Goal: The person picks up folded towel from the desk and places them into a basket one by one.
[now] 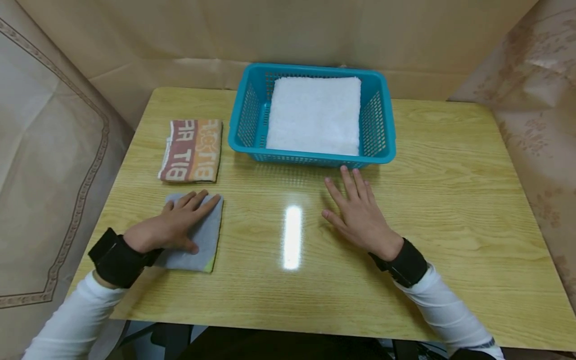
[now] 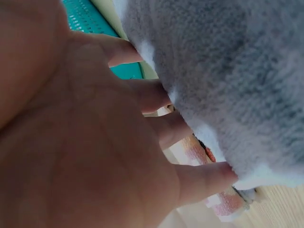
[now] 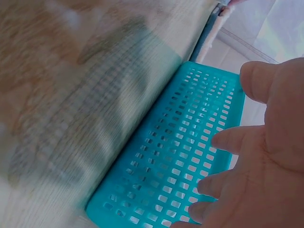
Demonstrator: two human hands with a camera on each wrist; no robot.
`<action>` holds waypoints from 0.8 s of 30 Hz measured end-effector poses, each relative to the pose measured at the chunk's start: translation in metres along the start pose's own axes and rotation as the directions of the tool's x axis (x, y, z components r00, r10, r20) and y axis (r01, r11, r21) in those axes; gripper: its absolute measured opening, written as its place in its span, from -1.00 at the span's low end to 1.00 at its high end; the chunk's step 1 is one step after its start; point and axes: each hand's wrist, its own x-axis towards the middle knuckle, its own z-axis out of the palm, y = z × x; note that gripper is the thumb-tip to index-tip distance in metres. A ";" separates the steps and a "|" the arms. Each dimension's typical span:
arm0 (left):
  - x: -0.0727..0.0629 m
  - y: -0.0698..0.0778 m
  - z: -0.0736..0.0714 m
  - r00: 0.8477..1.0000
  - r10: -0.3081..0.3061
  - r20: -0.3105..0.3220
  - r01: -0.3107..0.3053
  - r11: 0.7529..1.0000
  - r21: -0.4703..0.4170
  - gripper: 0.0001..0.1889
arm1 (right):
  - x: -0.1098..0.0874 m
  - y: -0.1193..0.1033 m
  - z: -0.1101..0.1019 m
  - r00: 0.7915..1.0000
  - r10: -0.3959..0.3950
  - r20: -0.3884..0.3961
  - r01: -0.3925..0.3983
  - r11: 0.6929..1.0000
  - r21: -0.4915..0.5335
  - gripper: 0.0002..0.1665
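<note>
My left hand (image 1: 180,222) rests with spread fingers on a folded grey towel (image 1: 204,250) at the left front of the table. In the left wrist view, the fingertips touch the fuzzy grey cloth along its edge. The towel's near right corner shows a bit of yellow. My right hand (image 1: 360,220) is spread out, holding nothing, over the table just in front of a blue plastic basket (image 1: 390,125). The basket's perforated wall (image 3: 166,156) lies beyond the fingers in the right wrist view. Inside the basket is a folded white towel (image 1: 315,115).
Behind the grey towel lies a folded brown and orange towel (image 1: 191,150) with pale lettering. The wooden table (image 1: 459,200) extends to the right, and beige cloth (image 1: 180,40) hangs behind its back edge. A light reflection shows on the tabletop between the hands.
</note>
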 end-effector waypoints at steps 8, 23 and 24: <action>0.003 0.000 0.000 1.000 0.004 0.001 -0.004 1.000 0.015 0.27 | 0.003 -0.002 -0.001 1.000 0.000 0.008 0.000 1.000 0.011 -0.14; 0.009 0.004 -0.003 1.000 0.021 -0.014 -0.020 0.996 0.084 0.27 | 0.006 -0.003 -0.001 1.000 0.004 -0.009 -0.004 1.000 0.019 -0.14; 0.009 0.004 -0.003 1.000 0.021 -0.015 -0.020 0.996 0.086 0.27 | 0.006 -0.003 -0.001 1.000 0.005 -0.007 -0.005 1.000 0.020 -0.14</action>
